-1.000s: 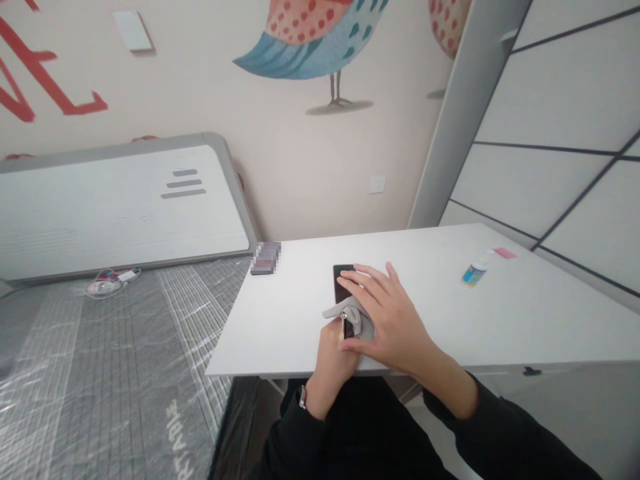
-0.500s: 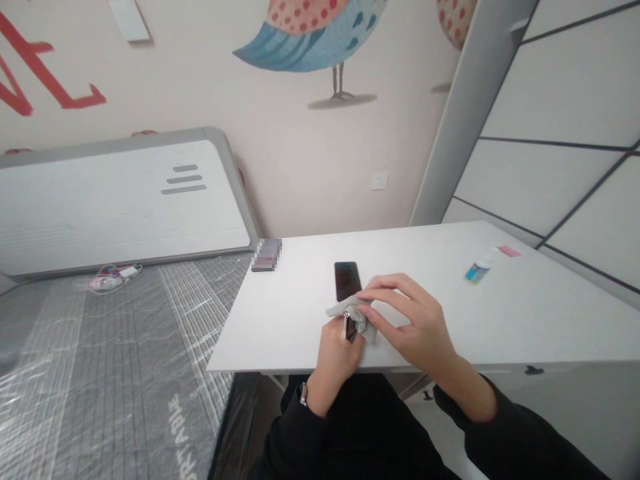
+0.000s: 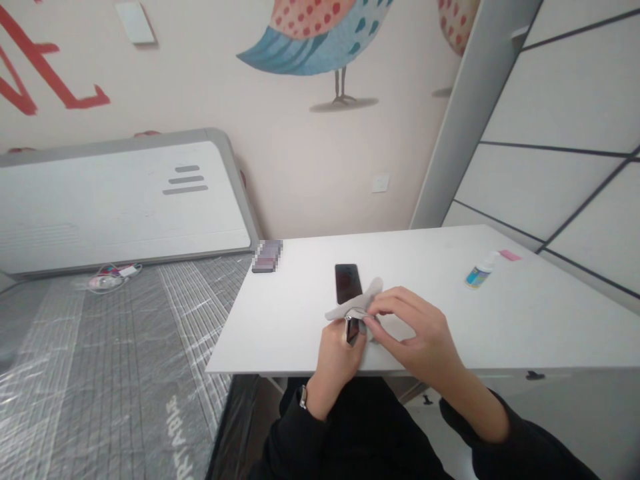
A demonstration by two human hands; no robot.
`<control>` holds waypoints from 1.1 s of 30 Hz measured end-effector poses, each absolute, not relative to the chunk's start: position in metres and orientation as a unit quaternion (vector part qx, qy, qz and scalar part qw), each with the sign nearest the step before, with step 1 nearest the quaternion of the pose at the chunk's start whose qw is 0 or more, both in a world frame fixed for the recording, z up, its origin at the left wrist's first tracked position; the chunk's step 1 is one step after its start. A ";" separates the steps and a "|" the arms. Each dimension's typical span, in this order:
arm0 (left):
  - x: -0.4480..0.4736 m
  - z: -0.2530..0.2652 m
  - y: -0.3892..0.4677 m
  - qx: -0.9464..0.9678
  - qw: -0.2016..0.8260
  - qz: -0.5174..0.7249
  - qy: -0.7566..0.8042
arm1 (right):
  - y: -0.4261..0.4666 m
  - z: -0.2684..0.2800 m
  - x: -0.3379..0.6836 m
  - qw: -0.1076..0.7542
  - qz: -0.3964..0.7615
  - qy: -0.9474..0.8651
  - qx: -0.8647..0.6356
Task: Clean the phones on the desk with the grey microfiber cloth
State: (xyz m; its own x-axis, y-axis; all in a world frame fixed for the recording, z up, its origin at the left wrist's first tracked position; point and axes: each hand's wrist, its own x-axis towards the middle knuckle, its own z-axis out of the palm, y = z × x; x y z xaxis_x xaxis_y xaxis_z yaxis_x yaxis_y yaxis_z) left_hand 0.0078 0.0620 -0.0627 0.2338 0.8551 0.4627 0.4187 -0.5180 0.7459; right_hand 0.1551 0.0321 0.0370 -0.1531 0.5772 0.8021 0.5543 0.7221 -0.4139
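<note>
My left hand (image 3: 339,357) is closed around a small glossy dark device (image 3: 353,329) with a shiny metal rim, just above the table's near edge. Much of the device is hidden by my fingers and a light grey cloth (image 3: 350,307). Thumb and fingertips of my right hand (image 3: 419,330) pinch the cloth at the device's right side. A black-screened phone (image 3: 347,283) lies flat on the table right behind the cloth. On my left wrist sits a metal-banded watch (image 3: 303,397).
On the white table (image 3: 280,333), a small bottle with a blue label (image 3: 479,273) stands at the right, near a pink slip (image 3: 510,255). A pixelated dark item (image 3: 267,256) lies at the far left corner. Left of the table is a plastic-covered mattress (image 3: 115,360).
My right hand has shifted slightly down and right, its fingers drawing into a tighter pinch. The cloth has spread out, with one flap now standing up. My left hand stays nearly still.
</note>
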 end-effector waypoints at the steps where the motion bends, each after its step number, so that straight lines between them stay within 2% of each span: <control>1: 0.008 -0.062 0.062 0.745 0.246 0.450 0.426 | 0.032 0.037 0.156 0.539 0.030 -0.752 -0.379; 7: 0.010 -0.060 0.064 0.745 0.257 0.464 0.405 | 0.033 0.036 0.159 0.551 0.212 -0.700 -0.402; 9: 0.010 -0.059 0.063 0.743 0.260 0.464 0.406 | 0.034 0.037 0.158 0.546 0.231 -0.703 -0.392; 24: 0.009 -0.067 0.065 0.746 0.236 0.456 0.423 | 0.037 0.042 0.151 0.499 -0.021 -0.792 -0.352; 29: 0.009 -0.061 0.062 0.752 0.234 0.457 0.413 | 0.039 0.052 0.150 0.539 -0.037 -0.752 -0.378; 33: 0.009 -0.062 0.063 0.750 0.226 0.462 0.415 | 0.044 0.059 0.153 0.563 0.059 -0.690 -0.452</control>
State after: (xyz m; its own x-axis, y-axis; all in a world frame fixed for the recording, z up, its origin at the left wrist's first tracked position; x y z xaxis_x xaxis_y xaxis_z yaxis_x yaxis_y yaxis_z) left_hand 0.0094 0.0626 -0.0622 0.2283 0.8321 0.5054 0.4141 -0.5528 0.7231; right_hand 0.1535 0.0441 0.0594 0.0419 0.6903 0.7223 0.5565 0.5843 -0.5907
